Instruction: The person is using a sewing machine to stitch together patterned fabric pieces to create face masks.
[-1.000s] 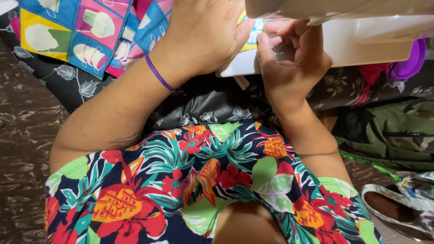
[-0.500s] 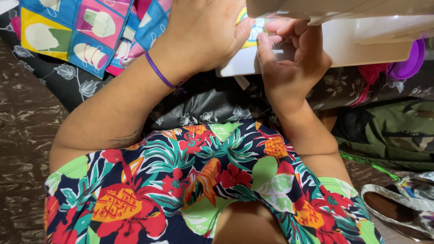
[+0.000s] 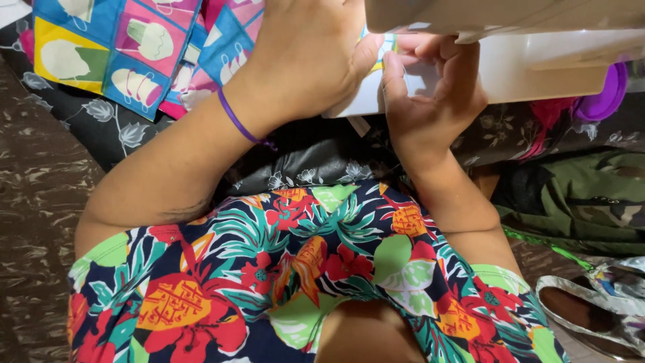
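Note:
My left hand [image 3: 306, 57] lies palm-down on a colourful patchwork fabric [image 3: 134, 47] with pink, blue and yellow squares, pressing it against the white base of a sewing machine [image 3: 537, 64]. A purple band circles that wrist. My right hand [image 3: 430, 94] is beside it, its fingers pinching a small edge of the same fabric [image 3: 388, 46] right under the machine's head. The needle area is hidden by the machine's body and my fingers.
Black cloth with a grey flower print [image 3: 101, 121] lies under the patchwork. A purple round lid [image 3: 608, 94] and camouflage cloth [image 3: 578, 195] sit to the right. A sandal [image 3: 591, 316] is on the patterned floor at lower right. My lap wears a tropical-print garment [image 3: 302, 282].

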